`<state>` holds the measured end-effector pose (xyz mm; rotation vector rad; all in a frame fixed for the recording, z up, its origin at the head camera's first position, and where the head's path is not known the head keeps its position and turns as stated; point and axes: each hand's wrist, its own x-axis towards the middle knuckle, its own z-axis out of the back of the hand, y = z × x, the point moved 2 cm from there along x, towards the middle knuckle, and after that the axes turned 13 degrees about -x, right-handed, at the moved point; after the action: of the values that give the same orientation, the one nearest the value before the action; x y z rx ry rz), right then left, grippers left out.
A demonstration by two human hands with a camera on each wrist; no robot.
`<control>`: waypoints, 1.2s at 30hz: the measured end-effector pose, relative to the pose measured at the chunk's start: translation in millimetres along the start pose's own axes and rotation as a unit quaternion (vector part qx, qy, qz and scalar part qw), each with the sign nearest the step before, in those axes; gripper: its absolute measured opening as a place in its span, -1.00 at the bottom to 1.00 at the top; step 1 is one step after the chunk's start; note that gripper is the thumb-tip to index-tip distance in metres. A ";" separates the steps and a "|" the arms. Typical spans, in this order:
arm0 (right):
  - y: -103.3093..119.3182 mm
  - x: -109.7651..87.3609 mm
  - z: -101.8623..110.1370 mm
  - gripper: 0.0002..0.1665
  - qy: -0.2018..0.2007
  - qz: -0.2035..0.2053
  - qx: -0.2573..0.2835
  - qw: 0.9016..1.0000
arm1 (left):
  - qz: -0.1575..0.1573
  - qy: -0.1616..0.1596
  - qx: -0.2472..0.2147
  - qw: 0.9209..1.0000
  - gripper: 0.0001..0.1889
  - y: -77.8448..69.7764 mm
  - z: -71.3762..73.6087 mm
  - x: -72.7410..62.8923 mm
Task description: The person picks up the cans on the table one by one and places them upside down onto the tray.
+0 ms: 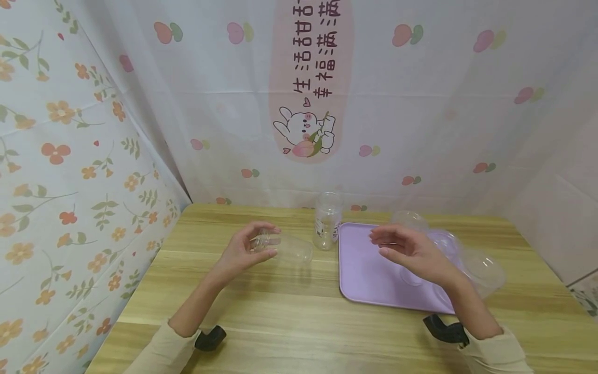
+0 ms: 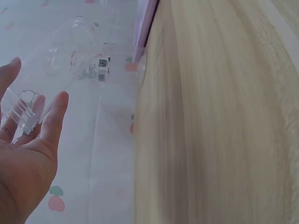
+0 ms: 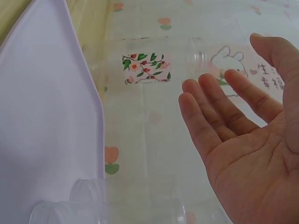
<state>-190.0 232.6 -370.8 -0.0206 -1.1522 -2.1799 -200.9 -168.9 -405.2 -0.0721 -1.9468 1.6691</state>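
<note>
My left hand (image 1: 247,246) grips a clear plastic jar (image 1: 294,249) around its ridged mouth end. The jar lies nearly sideways above the table, its base pointing right. In the left wrist view, fingers and thumb curl around the ridged end of this jar (image 2: 60,56). Just beyond its base stands an upright clear jar (image 1: 327,223) with a printed label, beside the lilac tray (image 1: 364,270). Over the tray hovers my right hand (image 1: 416,254), fingers loosely bent and thumb apart. The right wrist view shows its palm (image 3: 257,158) holding nothing.
Several clear plastic containers lie at the tray's right side, including one at the right edge (image 1: 486,270), partly behind my right forearm. The wooden table (image 1: 280,322) meets a printed curtain (image 1: 224,114) at the back and a floral curtain (image 1: 84,197) at the left.
</note>
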 end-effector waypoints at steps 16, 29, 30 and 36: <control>0.7 3.8 -8.7 -0.56 0.007 -0.010 0.004 1.000 | 0.005 0.004 -0.035 0.999 -0.49 4.3 -8.3 -1.0; 0.8 6.8 -18.7 -0.54 0.007 -0.019 0.031 0.999 | 0.031 -0.035 -0.071 0.996 -0.50 8.8 -12.8 -2.3; 1.0 7.1 -19.6 -0.54 0.006 -0.016 0.034 0.999 | 0.030 -0.035 -0.076 0.996 -0.49 9.1 -13.4 -2.1; 0.7 10.2 -25.2 -0.53 0.007 0.001 0.043 0.999 | 0.026 -0.036 -0.090 0.995 -0.49 9.6 -17.3 -2.3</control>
<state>-190.6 208.1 -382.5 0.0303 -1.2370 -2.1242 -194.3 -152.3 -413.8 -0.1347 -2.1638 1.5432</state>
